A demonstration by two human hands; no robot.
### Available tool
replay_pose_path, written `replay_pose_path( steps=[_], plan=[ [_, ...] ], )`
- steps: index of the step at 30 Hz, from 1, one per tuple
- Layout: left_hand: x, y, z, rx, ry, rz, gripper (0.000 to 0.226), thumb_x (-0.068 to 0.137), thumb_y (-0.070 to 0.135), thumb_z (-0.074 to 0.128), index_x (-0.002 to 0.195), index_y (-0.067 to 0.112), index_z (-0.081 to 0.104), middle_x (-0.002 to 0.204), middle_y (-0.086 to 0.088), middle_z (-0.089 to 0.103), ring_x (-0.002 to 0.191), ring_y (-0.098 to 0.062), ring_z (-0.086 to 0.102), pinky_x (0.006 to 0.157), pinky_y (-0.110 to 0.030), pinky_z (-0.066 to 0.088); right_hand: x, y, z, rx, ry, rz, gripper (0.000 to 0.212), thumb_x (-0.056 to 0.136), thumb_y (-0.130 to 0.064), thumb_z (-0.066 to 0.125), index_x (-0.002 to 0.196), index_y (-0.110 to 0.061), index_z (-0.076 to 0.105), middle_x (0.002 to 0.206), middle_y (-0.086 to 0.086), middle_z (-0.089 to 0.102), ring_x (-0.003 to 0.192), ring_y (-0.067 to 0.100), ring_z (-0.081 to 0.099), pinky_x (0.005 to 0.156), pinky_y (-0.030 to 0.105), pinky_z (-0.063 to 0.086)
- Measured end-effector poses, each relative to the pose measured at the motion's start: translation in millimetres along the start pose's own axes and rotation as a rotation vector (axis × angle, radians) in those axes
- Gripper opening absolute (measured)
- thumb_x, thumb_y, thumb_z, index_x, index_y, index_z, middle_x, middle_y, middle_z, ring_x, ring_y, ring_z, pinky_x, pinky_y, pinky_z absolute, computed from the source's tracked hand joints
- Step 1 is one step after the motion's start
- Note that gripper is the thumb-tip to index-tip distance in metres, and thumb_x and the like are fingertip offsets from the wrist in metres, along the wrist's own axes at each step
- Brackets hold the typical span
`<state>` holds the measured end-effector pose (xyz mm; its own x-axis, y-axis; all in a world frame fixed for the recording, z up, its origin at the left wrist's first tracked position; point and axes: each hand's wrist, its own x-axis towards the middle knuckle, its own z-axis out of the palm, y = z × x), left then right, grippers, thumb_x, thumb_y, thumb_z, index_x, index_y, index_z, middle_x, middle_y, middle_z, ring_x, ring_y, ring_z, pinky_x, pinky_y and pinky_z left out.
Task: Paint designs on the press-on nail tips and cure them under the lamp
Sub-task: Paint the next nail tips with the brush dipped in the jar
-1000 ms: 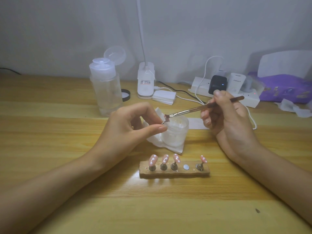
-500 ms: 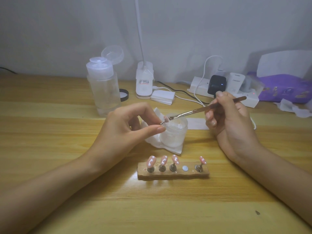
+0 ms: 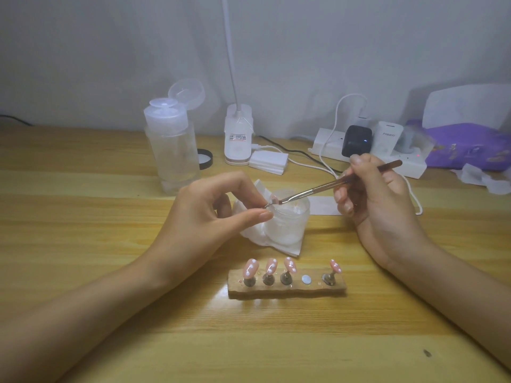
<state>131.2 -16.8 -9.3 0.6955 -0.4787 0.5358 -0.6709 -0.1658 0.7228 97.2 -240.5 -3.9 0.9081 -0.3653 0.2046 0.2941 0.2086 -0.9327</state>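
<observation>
At the middle of the desk, above a frosted jar on a white tissue: left hand, thumb and forefinger curled, pinching a small metal stand with one pink nail tip on top. Just beside it, right hand, fingers curled round a thin brush as round a pen, bristle end against the held tip. Nearer the front edge, a wooden holder with four more pink tips upright on stands, white marks on each, and one bare round spot between the third and the last. Toward the back edge: a clear pump bottle with lid flipped open, a white lamp base, a power strip with plugs.
</observation>
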Motion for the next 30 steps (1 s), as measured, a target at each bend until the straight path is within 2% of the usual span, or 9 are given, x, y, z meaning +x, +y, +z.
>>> replay_pose_path(
  steps=[4, 6, 11, 16, 20, 24, 30],
  plan=[
    [0.0, -0.3, 0.1, 0.012, 0.006, 0.005, 0.011, 0.080, 0.021, 0.076, 0.078, 0.016, 0.067, 0.056, 0.034, 0.053, 0.045, -0.001, 0.032, 0.050, -0.004, 0.027, 0.1, -1.8, -0.4, 0.067, -0.007, -0.013, 0.031, 0.103, -0.021, 0.048, 0.073, -0.015, 0.050, 0.051, -0.004, 0.055, 0.048, 0.007, 0.051, 0.043, 0.015, 0.038],
    [0.0, -0.7, -0.1, 0.013, 0.008, 0.002, 0.010, 0.080, 0.021, 0.077, 0.078, 0.016, 0.068, 0.056, 0.034, 0.052, 0.046, -0.002, 0.031, 0.050, -0.004, 0.027, -0.8, -1.0, 0.4, 0.027, -0.035, -0.023, 0.030, 0.103, -0.022, 0.048, 0.074, -0.015, 0.049, 0.052, -0.004, 0.056, 0.047, 0.009, 0.051, 0.044, 0.015, 0.039],
    [-0.5, -0.6, -0.7, 0.011, 0.007, -0.006, 0.009, 0.080, 0.022, 0.077, 0.079, 0.017, 0.069, 0.056, 0.031, 0.053, 0.048, -0.002, 0.032, 0.051, -0.005, 0.028, 0.7, -0.4, -0.7, 0.046, 0.014, 0.010, 0.030, 0.103, -0.020, 0.049, 0.073, -0.015, 0.049, 0.051, -0.005, 0.054, 0.048, 0.007, 0.052, 0.042, 0.014, 0.037],
    [-0.5, -1.1, -0.9, 0.023, 0.009, 0.000, 0.009, 0.080, 0.023, 0.077, 0.080, 0.018, 0.070, 0.056, 0.030, 0.052, 0.049, -0.003, 0.032, 0.052, -0.005, 0.028, -0.5, -0.4, 0.7, 0.018, -0.054, -0.026, 0.028, 0.102, -0.022, 0.048, 0.075, -0.014, 0.048, 0.052, -0.004, 0.056, 0.048, 0.008, 0.051, 0.044, 0.016, 0.039],
    [-0.8, -0.7, -1.0, 0.035, 0.014, 0.005, 0.009, 0.080, 0.024, 0.077, 0.079, 0.018, 0.069, 0.056, 0.030, 0.052, 0.049, -0.003, 0.033, 0.052, -0.004, 0.028, 0.2, -0.7, -0.4, 0.038, 0.007, 0.006, 0.029, 0.102, -0.021, 0.049, 0.074, -0.014, 0.049, 0.051, -0.003, 0.054, 0.048, 0.008, 0.052, 0.043, 0.015, 0.038],
    [-1.0, -0.9, -1.0, 0.040, 0.017, 0.014, 0.009, 0.080, 0.023, 0.077, 0.080, 0.017, 0.069, 0.056, 0.030, 0.052, 0.049, -0.002, 0.031, 0.052, -0.004, 0.028, -0.5, -1.2, 0.4, 0.040, -0.046, -0.022, 0.029, 0.102, -0.022, 0.048, 0.074, -0.014, 0.049, 0.052, -0.002, 0.055, 0.047, 0.009, 0.051, 0.043, 0.016, 0.038],
    [-0.7, -0.3, -0.8, 0.053, 0.018, 0.029, 0.010, 0.080, 0.021, 0.078, 0.080, 0.015, 0.069, 0.057, 0.033, 0.052, 0.049, -0.001, 0.032, 0.052, -0.003, 0.028, 0.9, -1.3, -0.4, 0.069, -0.008, -0.005, 0.030, 0.102, -0.022, 0.049, 0.073, -0.015, 0.050, 0.051, -0.003, 0.054, 0.048, 0.008, 0.052, 0.042, 0.015, 0.038]
  ],
)
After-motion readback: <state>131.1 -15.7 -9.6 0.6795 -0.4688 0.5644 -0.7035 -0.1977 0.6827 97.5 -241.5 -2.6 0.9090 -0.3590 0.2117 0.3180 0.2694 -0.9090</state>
